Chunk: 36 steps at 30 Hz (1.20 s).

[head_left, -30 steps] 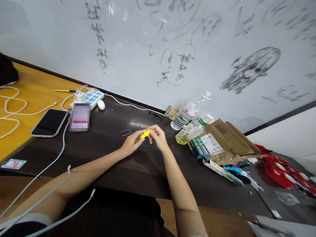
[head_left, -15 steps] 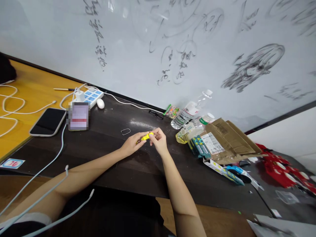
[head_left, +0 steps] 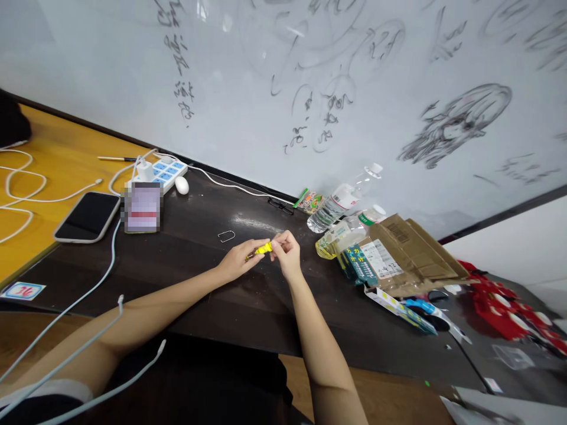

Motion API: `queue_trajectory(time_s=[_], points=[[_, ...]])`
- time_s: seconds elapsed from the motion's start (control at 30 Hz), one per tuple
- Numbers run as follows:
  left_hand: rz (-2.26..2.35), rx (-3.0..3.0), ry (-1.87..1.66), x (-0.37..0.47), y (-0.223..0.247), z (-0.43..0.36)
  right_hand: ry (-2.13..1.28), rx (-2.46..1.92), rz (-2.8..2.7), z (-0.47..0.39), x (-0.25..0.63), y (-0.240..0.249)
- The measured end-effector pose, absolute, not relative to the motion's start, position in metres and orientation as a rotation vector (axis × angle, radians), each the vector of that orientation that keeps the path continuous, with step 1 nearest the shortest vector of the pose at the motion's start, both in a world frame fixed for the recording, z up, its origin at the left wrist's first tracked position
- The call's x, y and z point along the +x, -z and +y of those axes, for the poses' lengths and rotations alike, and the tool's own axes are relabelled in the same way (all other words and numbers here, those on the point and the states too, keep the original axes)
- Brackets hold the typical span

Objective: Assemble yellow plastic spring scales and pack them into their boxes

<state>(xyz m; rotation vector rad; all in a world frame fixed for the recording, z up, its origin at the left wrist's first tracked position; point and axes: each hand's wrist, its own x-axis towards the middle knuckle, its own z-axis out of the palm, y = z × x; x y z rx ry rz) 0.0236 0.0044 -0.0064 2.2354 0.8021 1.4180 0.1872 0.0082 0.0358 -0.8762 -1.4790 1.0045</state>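
Near the middle of the dark table (head_left: 186, 265), my left hand (head_left: 238, 260) is closed on a small yellow object (head_left: 264, 248), its fingers pinching the left end. My right hand (head_left: 287, 254) is closed at the object's right end, thumb and fingertips together on it. What the yellow piece is cannot be made out. A thin bent metal wire, U-shaped (head_left: 226, 236), lies on the table just up and left of my left hand.
A phone (head_left: 87, 217), a power strip (head_left: 170, 173) and cables lie at the left. Right of my hands are bottles (head_left: 331, 212), flattened cardboard (head_left: 410, 251), a green box (head_left: 359, 264) and blue-handled scissors (head_left: 425, 307). Black glasses (head_left: 280, 205) rest near the whiteboard (head_left: 248, 118).
My right fingers have shifted slightly right along the yellow object, and more of it shows between my hands. The view has moved a little.
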Motion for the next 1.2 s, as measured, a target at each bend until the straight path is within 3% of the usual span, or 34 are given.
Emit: queue_trajectory(time_s=[0.33,1.2], points=[[0.792,2.195,-1.478,0.0245,0.0061,0.0044,-1.181,-0.713,-1.530,0.0098,0.1938,-0.0347],[0.821,2.161,-1.464,0.0239,0.0052,0.0035,-1.133,-0.860,-1.528,0.0089,0.1874,-0.0370]])
